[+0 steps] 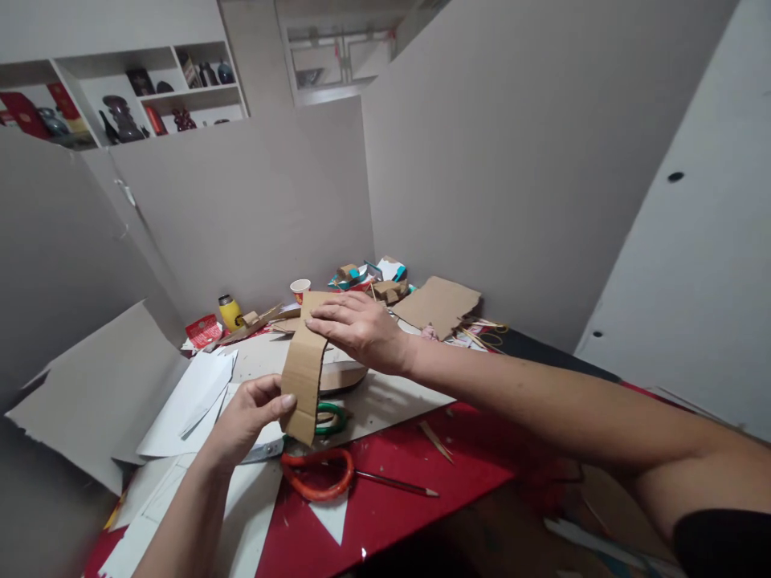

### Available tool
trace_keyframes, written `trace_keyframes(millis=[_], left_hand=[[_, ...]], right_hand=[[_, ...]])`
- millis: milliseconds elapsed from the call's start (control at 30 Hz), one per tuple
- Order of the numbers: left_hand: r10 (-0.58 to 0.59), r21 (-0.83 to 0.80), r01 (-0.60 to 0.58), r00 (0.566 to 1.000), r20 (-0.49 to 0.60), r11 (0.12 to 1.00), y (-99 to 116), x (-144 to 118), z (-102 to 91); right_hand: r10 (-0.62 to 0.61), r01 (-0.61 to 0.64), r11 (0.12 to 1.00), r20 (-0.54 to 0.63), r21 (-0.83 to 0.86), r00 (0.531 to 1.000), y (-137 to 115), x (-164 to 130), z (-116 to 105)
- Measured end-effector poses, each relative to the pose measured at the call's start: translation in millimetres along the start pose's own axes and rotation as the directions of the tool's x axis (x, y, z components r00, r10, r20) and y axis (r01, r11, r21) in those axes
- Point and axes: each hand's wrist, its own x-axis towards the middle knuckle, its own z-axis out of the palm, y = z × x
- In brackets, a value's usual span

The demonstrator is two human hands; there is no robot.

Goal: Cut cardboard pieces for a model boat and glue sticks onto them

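A long brown corrugated cardboard strip (304, 371) runs near to far above the red table (415, 490), bending over at its far end. The left hand (250, 417) pinches its near end; the right hand (358, 327) lies flat, fingers extended, on the far end.

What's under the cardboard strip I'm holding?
Under the cardboard strip lie a green scissor handle and an orange one on the red table. The strip covers the scissors' blades.
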Motion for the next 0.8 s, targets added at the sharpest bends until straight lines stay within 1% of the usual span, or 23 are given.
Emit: trace_keyframes(millis=[100, 167, 233, 300, 400, 500, 600, 700, 800], left_hand=[[0.012, 0.104, -0.017, 0.999, 0.048, 0.994, 12, 7, -1.1], [0.017, 0.194, -0.029, 0.998, 0.064, 0.981, 21, 14, -0.6], [0.032, 0.265, -0.040, 0.999, 0.034, 0.963, 29, 24, -0.4], [0.061, 0.297, -0.057, 0.998, -0.005, 0.953, 31, 37, -0.7], [0.069, 0.320, -0.055, 0.997, -0.034, 0.946, 23, 55, -2.1], [0.011, 0.285, -0.006, 1.000, -0.017, 0.959, 6, 69, -4.0], [-0.044, 0.229, 0.037, 0.999, 0.025, 0.973, -10, 75, -6.3], [-0.089, 0.243, 0.080, 0.996, 0.026, 0.967, -20, 78, -8.5], [-0.110, 0.239, 0.103, 0.994, 0.017, 0.966, -25, 80, -9.4]], right_hand=[[-0.002, 0.000, 1.000, 0.099, 0.018, 0.995, 8, -2, -5], [0.016, -0.019, 1.000, 0.169, 0.018, 0.985, 14, -2, -3], [0.033, -0.036, 0.999, 0.221, 0.009, 0.975, 23, -2, 2], [0.033, -0.035, 0.999, 0.264, 0.005, 0.964, 34, -3, 10], [0.028, -0.034, 0.999, 0.302, 0.012, 0.953, 48, -11, 27], [0.005, -0.017, 0.999, 0.315, 0.034, 0.949, 55, -24, 45], [-0.031, 0.008, 0.997, 0.323, 0.073, 0.946, 57, -39, 61], [-0.045, 0.011, 0.994, 0.334, 0.105, 0.942, 57, -50, 73], [-0.042, -0.001, 0.992, 0.334, 0.129, 0.942, 58, -57, 82]])
